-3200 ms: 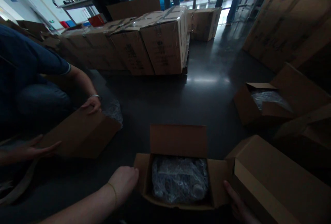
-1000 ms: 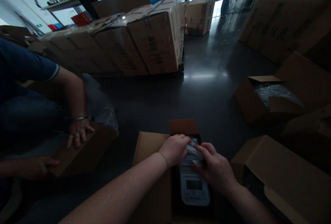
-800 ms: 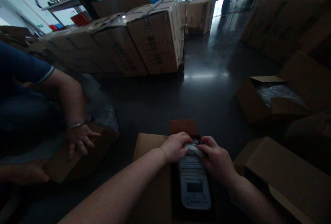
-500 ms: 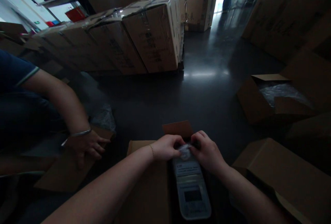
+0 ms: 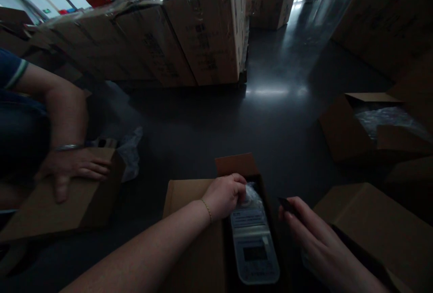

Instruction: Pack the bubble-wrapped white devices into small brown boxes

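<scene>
In the head view, an open cardboard box [image 5: 194, 248] stands in front of me. Inside it lies a pale, rounded device with a dark screen [image 5: 257, 254], with printed text above the screen and clear plastic wrap [image 5: 252, 194] bunched at its far end. My left hand [image 5: 226, 196] is closed at that bunched wrap, its fingertips partly hidden. To the right of the box, my right hand [image 5: 309, 225] pinches a small, dark, flat piece [image 5: 287, 206] whose kind I cannot make out. It is apart from the device.
On the left, a co-worker's hand [image 5: 74, 167] presses on a cardboard box [image 5: 64, 207]. Large taped cartons [image 5: 206, 36] stand in a row behind. At right are an open box with clear plastic [image 5: 348, 126] and another open carton [image 5: 379, 221].
My right hand has left the wrap and moved right, now showing a dark flat piece. My left hand stays at the wrap. The co-worker's hand has shifted left, and the view has tilted down.
</scene>
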`<state>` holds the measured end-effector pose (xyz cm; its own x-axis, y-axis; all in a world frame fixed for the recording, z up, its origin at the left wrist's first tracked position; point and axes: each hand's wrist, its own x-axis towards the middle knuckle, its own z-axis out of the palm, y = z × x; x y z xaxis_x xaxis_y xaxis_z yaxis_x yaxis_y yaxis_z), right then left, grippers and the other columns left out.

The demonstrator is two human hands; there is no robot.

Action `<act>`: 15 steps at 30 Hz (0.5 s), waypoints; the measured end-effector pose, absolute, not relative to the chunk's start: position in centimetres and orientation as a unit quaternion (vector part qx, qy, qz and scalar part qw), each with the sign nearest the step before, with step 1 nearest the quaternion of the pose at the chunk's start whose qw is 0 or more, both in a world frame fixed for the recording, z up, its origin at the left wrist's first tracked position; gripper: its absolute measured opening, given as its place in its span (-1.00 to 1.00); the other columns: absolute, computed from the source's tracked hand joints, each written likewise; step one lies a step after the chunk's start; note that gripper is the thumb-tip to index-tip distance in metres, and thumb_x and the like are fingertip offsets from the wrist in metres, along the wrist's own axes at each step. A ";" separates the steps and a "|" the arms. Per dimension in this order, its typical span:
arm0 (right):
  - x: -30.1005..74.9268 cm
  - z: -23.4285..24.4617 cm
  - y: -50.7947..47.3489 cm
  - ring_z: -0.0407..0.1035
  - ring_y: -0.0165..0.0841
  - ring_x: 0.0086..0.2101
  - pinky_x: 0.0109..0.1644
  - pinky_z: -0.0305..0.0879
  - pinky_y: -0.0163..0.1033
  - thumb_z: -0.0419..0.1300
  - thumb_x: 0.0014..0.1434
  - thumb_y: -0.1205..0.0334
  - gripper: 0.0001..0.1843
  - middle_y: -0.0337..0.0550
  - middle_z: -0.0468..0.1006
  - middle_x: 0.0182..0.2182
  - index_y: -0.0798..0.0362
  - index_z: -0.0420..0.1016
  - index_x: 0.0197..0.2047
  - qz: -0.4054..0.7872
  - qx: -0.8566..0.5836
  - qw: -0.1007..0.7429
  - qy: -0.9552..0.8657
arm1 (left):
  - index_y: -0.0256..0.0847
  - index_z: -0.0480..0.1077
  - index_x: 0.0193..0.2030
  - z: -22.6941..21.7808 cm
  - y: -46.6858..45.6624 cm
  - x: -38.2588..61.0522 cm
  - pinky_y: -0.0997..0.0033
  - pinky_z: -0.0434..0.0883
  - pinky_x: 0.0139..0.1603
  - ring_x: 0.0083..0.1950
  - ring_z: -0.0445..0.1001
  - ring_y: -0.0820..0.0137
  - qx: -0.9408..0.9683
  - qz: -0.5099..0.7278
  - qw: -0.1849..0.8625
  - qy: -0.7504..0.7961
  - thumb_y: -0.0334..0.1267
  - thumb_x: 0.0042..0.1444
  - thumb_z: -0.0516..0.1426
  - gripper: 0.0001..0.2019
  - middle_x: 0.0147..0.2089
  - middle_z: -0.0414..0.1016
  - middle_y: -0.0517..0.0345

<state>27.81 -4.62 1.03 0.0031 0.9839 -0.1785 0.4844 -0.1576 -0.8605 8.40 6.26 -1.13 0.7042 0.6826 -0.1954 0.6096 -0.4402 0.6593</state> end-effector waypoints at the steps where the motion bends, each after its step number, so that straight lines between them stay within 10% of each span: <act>1: 27.6 1.2 -5.1 0.35 -0.43 -0.47 -0.44 0.29 -0.40 -0.09 0.17 0.10 -0.76 -0.24 0.46 -0.44 -0.05 0.33 -0.22 0.428 -0.631 0.284 -0.581 | -0.21 0.38 -0.56 -1.2 6.0 8.5 0.43 0.25 -0.18 -0.18 0.30 0.44 0.856 0.057 0.351 0.375 -0.49 -0.08 0.01 -0.81 -0.02 0.32 0.33; 7: 26.7 0.8 -6.2 0.42 -0.32 -0.46 -0.46 0.27 -0.29 -0.08 0.15 0.08 -0.74 -0.25 0.52 -0.45 -0.14 0.42 -0.28 0.394 -0.656 0.104 -0.636 | -0.03 0.45 -0.41 -0.7 5.7 9.6 0.24 0.16 0.04 0.09 0.14 0.31 0.914 0.012 0.311 0.261 -0.48 -0.05 0.02 -0.73 0.03 0.32 0.44; 15: 25.0 0.3 -5.6 0.44 -0.22 -0.47 -0.51 0.20 -0.24 -0.13 0.16 0.16 -0.68 -0.17 0.55 -0.48 -0.10 0.40 -0.14 0.294 -0.674 0.014 -0.677 | 0.05 0.34 -0.09 0.4 5.8 9.2 0.29 0.24 -0.06 -0.09 0.25 0.32 0.925 -0.005 0.283 0.252 -0.32 -0.02 0.01 -0.66 -0.01 0.31 0.25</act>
<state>25.03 -5.58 0.29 -0.0898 0.9214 -0.3782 0.9049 -0.0831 -0.4174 9.25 5.81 0.44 0.8732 0.4632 -0.1514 0.4686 -0.7128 0.5219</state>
